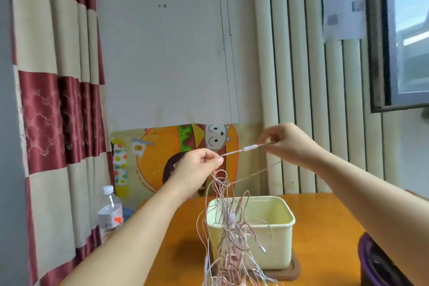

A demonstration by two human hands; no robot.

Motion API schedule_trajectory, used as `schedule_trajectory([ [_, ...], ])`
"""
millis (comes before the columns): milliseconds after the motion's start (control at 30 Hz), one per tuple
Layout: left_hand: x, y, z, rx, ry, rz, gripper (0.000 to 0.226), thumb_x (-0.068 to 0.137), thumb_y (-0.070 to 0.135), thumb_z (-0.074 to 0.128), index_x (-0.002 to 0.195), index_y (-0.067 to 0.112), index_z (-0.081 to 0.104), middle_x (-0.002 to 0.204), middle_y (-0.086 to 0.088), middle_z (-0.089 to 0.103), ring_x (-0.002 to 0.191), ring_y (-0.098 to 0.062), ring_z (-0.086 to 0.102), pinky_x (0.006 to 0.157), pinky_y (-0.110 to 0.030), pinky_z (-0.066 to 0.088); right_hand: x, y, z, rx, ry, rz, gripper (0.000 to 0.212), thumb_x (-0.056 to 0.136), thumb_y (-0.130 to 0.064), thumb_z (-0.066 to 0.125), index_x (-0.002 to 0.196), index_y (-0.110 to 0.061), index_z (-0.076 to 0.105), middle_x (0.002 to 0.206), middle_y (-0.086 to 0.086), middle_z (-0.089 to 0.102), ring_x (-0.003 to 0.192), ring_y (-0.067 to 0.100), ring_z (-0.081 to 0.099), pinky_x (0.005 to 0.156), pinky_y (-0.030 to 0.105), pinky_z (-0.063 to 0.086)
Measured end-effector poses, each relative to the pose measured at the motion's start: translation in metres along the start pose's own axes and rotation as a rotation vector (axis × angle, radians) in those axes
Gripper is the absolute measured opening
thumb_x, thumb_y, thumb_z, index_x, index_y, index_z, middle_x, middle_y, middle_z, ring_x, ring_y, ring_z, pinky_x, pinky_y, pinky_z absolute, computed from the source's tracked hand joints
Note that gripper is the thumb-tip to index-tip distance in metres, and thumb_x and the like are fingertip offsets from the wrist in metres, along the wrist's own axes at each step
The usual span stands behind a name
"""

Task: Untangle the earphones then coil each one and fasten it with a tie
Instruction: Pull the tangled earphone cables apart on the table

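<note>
Orange table (325, 223) against far wall (174, 58); cream tub (276, 251) central, bottle (110, 213) beyond left edge. Left hand (197, 169) and right hand (287, 144) pinch earphones (248, 147) aloft.

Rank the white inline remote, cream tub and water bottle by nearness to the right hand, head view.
1. White inline remote, just left of the right hand.
2. Cream tub, below on the table.
3. Water bottle, far left.

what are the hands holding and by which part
Both pinch one earphone cable: left hand and right hand on either side of its white inline piece.
</note>
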State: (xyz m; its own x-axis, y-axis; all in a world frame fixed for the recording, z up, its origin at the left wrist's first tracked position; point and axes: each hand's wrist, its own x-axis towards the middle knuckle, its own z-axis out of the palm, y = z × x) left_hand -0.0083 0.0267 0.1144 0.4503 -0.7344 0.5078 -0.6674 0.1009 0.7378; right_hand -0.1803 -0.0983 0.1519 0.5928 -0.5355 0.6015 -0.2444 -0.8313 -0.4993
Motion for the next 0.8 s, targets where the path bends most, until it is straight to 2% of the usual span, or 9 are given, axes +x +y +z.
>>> schedule_trajectory([
  [100,0.009,-0.002,-0.002,0.268,0.036,0.032,0.008,0.087,0.028,0.062,0.079,0.026,0.064,0.071,0.008,0.063,0.067,-0.011,0.058,0.07,-0.029,0.049,-0.007,0.025,0.008,0.125,0.166,0.159,0.012,0.087,-0.009,0.059,0.094,-0.012,0.069,0.07,-0.003,0.059,0.056,0.008,0.052,0.045,0.011,0.036],
  [233,0.013,-0.006,0.006,0.147,0.186,-0.058,0.008,0.086,0.023,0.06,0.08,0.027,0.063,0.072,0.009,0.064,0.069,-0.015,0.062,0.072,-0.036,0.054,-0.01,0.036,0.024,0.926,0.317,0.523,0.02,0.093,-0.016,0.058,0.109,-0.006,0.064,0.082,0.009,0.06,0.075,0.022,0.057,0.07,0.028,0.048],
  [300,0.01,-0.001,0.011,-0.116,0.175,-0.159,0.009,0.092,0.024,0.058,0.089,0.018,0.064,0.083,-0.001,0.067,0.077,-0.016,0.064,0.076,-0.036,0.057,-0.01,0.028,0.031,1.369,0.193,0.719,0.026,0.095,-0.031,0.055,0.103,-0.007,0.061,0.089,0.012,0.059,0.077,0.025,0.059,0.071,0.033,0.048],
  [367,0.006,0.005,0.015,-0.352,0.09,-0.277,0.026,0.096,0.031,0.051,0.089,0.01,0.064,0.085,-0.006,0.066,0.08,-0.018,0.063,0.078,-0.036,0.056,-0.01,0.025,0.037,1.555,-0.042,0.767,0.056,0.09,-0.058,0.045,0.102,-0.005,0.06,0.084,0.009,0.058,0.072,0.027,0.059,0.064,0.035,0.047],
  [433,0.002,0.009,0.012,-0.463,-0.033,-0.372,0.045,0.1,0.039,0.037,0.082,0.008,0.063,0.079,-0.008,0.066,0.08,-0.022,0.063,0.079,-0.038,0.051,-0.01,0.023,0.036,1.448,-0.214,0.712,0.07,0.083,-0.071,0.041,0.089,-0.005,0.065,0.059,0.0,0.039,0.048,0.016,0.042,0.051,0.022,0.033],
  [500,0.003,0.009,0.003,-0.449,-0.09,-0.355,0.057,0.101,0.044,0.026,0.075,0.008,0.062,0.075,-0.008,0.068,0.081,-0.024,0.064,0.083,-0.039,0.048,-0.008,0.02,0.027,1.057,-0.269,0.559,0.062,0.078,-0.068,0.05,0.079,-0.008,0.066,0.051,-0.004,0.024,0.043,0.011,0.019,0.047,0.022,0.014],
  [567,0.007,0.012,-0.008,-0.426,-0.055,-0.263,0.058,0.102,0.042,0.024,0.073,0.008,0.061,0.076,-0.01,0.068,0.082,-0.023,0.064,0.084,-0.039,0.049,-0.008,0.016,0.019,0.503,-0.174,0.351,0.046,0.079,-0.054,0.06,0.084,-0.008,0.066,0.052,-0.003,0.028,0.045,0.01,0.021,0.044,0.022,0.015],
  [633,0.014,0.021,-0.016,-0.442,0.014,-0.154,0.056,0.102,0.038,0.026,0.069,0.007,0.059,0.072,-0.009,0.065,0.077,-0.021,0.062,0.079,-0.035,0.051,-0.001,0.016,0.014,0.193,0.025,0.165,0.034,0.087,-0.036,0.062,0.08,-0.003,0.065,0.054,-0.001,0.038,0.045,0.009,0.03,0.039,0.015,0.021],
  [800,0.034,0.054,-0.022,-0.355,0.144,0.138,0.059,0.102,0.039,0.03,0.052,0.019,0.054,0.057,0.0,0.055,0.057,-0.015,0.054,0.061,-0.029,0.046,0.008,0.005,0.005,0.154,0.179,-0.029,0.037,0.086,-0.039,0.062,0.083,-0.002,0.068,0.062,0.004,0.052,0.054,0.011,0.042,0.049,0.022,0.032],
])
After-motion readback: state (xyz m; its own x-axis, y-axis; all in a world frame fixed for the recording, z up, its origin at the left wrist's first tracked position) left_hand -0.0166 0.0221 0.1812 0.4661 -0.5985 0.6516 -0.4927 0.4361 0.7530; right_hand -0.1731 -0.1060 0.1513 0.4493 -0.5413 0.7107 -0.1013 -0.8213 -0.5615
